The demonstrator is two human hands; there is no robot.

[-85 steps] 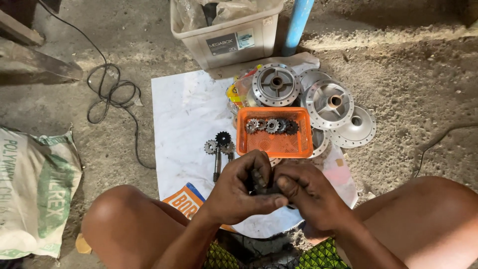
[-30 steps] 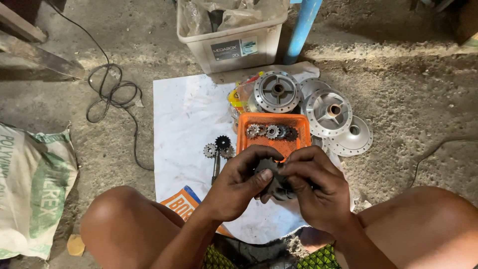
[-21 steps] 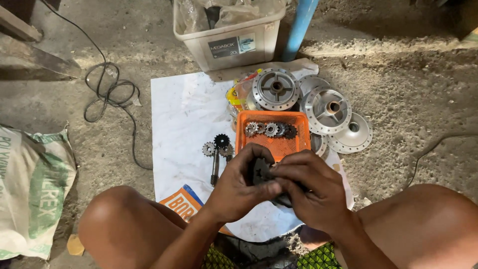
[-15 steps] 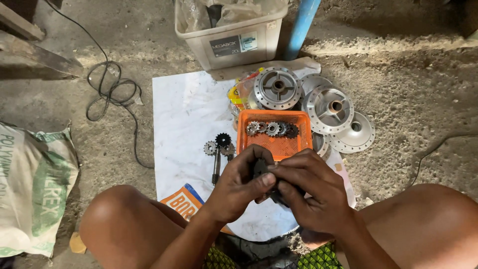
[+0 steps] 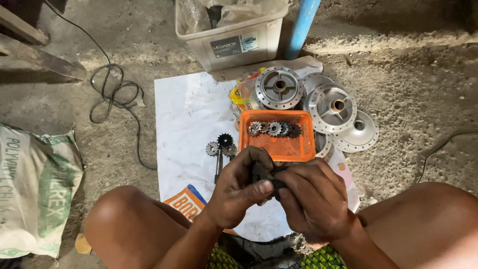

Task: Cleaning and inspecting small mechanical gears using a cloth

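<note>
I see a small dark metal part [image 5: 262,173] — mostly hidden, pinched between both hands. It sits just below the orange tray's near edge — its exact shape I can't tell.

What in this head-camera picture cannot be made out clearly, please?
- Small dark part, head view: mostly covered by the left hand and right hand; its shape cannot be told.
- Plastic bin: top cut off by the frame edge; contents wrapped in clear plastic.
- Woven sack: cut off at the left edge.
- Metal disc: half hidden under the orange tray.
</note>
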